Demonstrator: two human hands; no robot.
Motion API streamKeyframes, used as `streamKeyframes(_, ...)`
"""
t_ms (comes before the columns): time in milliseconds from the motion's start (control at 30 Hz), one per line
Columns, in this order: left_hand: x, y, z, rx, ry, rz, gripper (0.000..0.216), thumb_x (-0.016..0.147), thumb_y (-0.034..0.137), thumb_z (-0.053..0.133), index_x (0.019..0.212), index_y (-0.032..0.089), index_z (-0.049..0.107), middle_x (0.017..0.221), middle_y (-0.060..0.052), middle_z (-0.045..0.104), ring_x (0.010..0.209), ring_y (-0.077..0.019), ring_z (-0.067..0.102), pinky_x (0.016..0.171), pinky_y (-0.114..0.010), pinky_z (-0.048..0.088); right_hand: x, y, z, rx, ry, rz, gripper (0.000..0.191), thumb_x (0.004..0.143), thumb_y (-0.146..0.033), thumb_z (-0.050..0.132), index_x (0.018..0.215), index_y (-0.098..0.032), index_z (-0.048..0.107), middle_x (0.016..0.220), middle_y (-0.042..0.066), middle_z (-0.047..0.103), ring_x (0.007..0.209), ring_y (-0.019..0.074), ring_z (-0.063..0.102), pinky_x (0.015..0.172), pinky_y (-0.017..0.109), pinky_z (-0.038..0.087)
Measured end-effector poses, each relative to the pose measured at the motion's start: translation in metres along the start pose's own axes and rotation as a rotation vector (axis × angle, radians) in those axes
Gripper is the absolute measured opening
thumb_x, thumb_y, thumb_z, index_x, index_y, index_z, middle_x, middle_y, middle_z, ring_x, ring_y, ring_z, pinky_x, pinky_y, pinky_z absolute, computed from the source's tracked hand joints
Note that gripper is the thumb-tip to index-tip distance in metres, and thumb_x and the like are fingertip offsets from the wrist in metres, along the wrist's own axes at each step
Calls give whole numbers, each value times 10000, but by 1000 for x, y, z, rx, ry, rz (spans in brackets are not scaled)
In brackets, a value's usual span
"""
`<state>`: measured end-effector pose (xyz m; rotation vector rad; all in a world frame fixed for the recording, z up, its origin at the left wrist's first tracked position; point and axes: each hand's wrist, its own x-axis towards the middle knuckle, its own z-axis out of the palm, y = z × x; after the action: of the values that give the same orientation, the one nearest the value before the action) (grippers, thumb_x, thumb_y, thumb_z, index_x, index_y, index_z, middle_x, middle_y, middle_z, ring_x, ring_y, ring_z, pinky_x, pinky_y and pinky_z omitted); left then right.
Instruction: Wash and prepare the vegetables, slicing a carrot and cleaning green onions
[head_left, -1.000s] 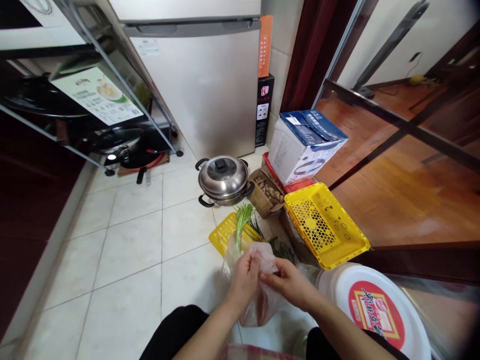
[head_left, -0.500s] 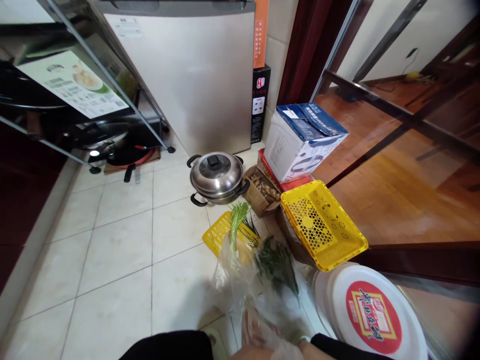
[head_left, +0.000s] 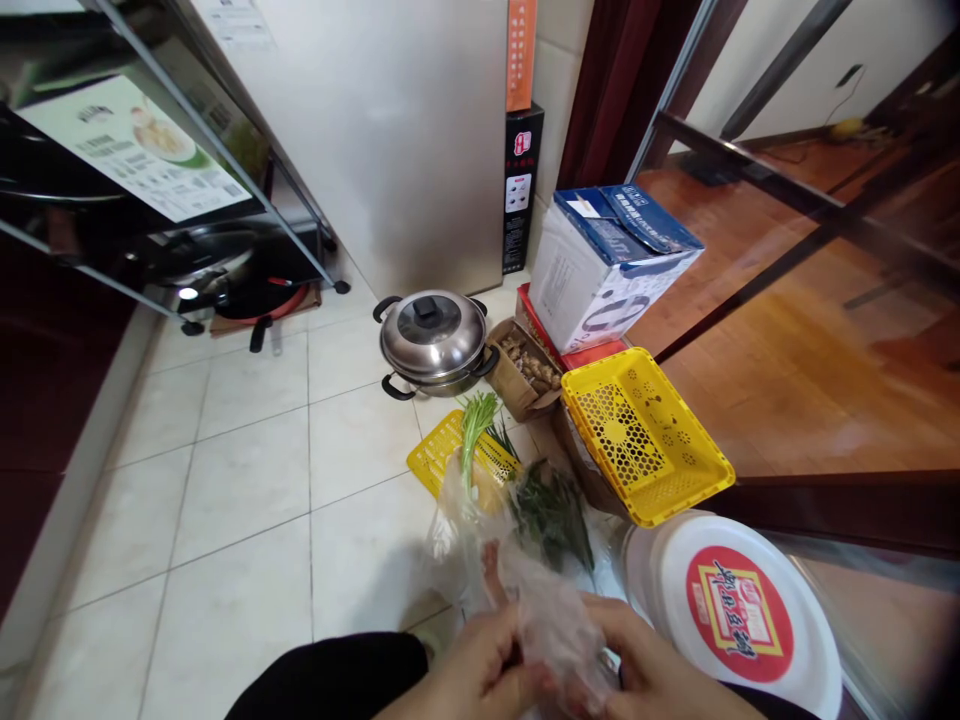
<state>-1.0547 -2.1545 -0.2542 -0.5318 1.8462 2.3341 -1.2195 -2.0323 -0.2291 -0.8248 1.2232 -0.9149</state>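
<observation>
My left hand (head_left: 472, 672) and my right hand (head_left: 660, 672) are low at the bottom edge, both gripping a thin clear plastic bag (head_left: 551, 625) with something pinkish inside. Just beyond the bag lie green leafy vegetables (head_left: 551, 515) and a bunch of green stalks (head_left: 475, 425) resting on a flat yellow tray (head_left: 450, 465) on the tiled floor. More clear plastic (head_left: 457, 540) is bunched around the stalks.
A lidded steel pot (head_left: 433, 340) stands on the floor before the fridge (head_left: 375, 130). Right of it are a brown box of ginger (head_left: 529, 370), a yellow basket (head_left: 645, 435), a blue-white carton (head_left: 607, 265) and a white bucket lid (head_left: 739, 610). A wire rack (head_left: 150, 170) with pans stands left.
My hands dropped from mid-frame almost out of view, then came back up at the bottom edge, still on the bag. The camera tilted down slightly.
</observation>
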Motion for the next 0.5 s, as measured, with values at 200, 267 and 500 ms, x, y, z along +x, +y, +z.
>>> streamKeyframes(200, 11, -24, 27, -40, 359, -7, 349, 831, 447, 504, 1039, 181, 593, 978, -86, 652, 891, -208, 581, 804, -299, 436, 21, 27, 18, 221, 80, 29, 667, 624, -600, 683, 1129, -182, 555, 963, 59, 625, 922, 233, 568, 807, 332, 460)
streamKeyframes(267, 12, -27, 37, -126, 506, -38, 372, 813, 466, 526, 1058, 192, 583, 1047, -95, 636, 976, -228, 562, 863, -320, 416, 23, 35, 21, 210, 100, 9, 589, 660, -577, 669, 1087, -184, 567, 943, 57, 628, 927, 234, 562, 837, 342, 449)
streamKeyframes(500, 10, -23, 46, -531, 330, -131, 478, 728, 540, 616, 1043, 183, 575, 909, -68, 640, 880, -204, 581, 804, -321, 433, 9, 29, 25, 217, 32, -16, 450, 736, -509, 631, 1036, -182, 557, 952, 60, 594, 880, 199, 553, 816, 314, 448)
